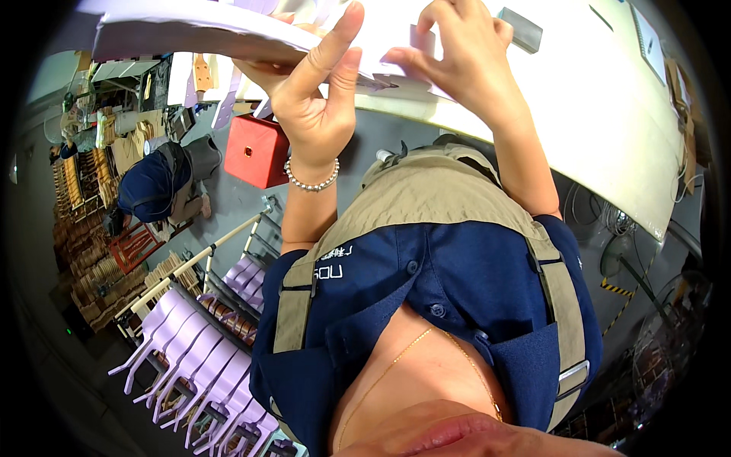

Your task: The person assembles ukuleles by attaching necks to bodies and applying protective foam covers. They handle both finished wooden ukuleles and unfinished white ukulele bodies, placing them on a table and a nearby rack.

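A lilac guitar body (205,30) is tilted up at the upper left, its thick edge toward me. My left hand (316,95) holds it by its right end, with two fingers raised and the others partly hidden behind the edge. Over the white worktable (609,129), my right hand (468,57) is held with thumb and fingers apart, and no object shows between them. Just right of that hand lies a grey block (521,30). The guitar body's far side is cut off by the top of the view.
A red box (257,151) stands below my left hand. Lilac guitar bodies (190,358) hang on a rack at lower left. Farther back, a person in dark blue (156,183) bends near stacked wooden parts (91,266). A notebook (647,38) lies at the table's far right.
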### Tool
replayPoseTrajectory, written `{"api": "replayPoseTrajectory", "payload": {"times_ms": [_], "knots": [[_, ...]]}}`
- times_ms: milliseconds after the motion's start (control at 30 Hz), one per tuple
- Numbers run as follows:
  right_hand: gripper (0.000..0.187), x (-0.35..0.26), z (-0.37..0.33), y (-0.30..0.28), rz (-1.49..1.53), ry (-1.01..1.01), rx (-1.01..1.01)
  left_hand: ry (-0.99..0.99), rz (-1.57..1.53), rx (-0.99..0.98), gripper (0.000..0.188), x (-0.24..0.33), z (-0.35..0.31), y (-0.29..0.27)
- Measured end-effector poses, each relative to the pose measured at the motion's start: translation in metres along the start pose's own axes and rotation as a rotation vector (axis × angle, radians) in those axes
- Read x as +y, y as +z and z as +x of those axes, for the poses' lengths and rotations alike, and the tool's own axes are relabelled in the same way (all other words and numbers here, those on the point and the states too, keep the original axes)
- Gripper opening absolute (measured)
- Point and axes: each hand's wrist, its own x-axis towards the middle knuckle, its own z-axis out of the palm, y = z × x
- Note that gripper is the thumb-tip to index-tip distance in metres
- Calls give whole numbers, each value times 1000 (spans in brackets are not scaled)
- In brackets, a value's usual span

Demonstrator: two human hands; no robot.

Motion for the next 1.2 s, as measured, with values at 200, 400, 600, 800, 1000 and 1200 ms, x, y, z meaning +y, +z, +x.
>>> {"api": "replayPoseTrajectory", "payload": {"times_ms": [200,400,600,800,1000,1200], "knots": [[22,84,-32,34,511,418,67,87,61,80,54,-13,-6,-11],[26,184,-115,58,-221,579,46,53,4,127,100,-11,-3,-17],[34,207,-147,71,-508,566,23,-141,-240,352,94,-21,-13,-4],[40,157,-125,84,262,680,-1,-498,-190,529,38,-53,-34,-38],[75,87,-115,112,1251,809,-322,-740,-489,733,45,-80,-78,-60],[73,69,-105,100,1182,888,-340,-859,-475,847,55,-75,-107,-69]]}}
